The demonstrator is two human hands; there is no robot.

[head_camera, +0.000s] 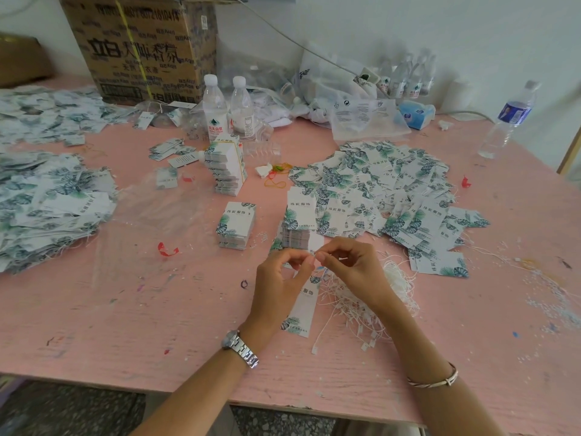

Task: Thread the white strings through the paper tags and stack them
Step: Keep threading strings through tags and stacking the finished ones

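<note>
Just above the pink table (pixel 125 309), my left hand (pixel 279 287) holds a white paper tag (pixel 303 309) with green leaf print; the tag hangs down below my fingers. My right hand (pixel 352 269) pinches the end of a white string at the tag's top, fingertips meeting those of my left hand. A tangle of white strings (pixel 371 306) lies under my right hand. Two neat stacks of tags (pixel 235 226) (pixel 298 221) stand just beyond my hands.
A wide heap of strung tags (pixel 393 196) spreads at the right, and more heaps (pixel 50 202) lie at the left. Behind stand a taller tag stack (pixel 226 168), water bottles (pixel 215 108), a cardboard box (pixel 141 48), plastic bags (pixel 361 118) and another bottle (pixel 509 121).
</note>
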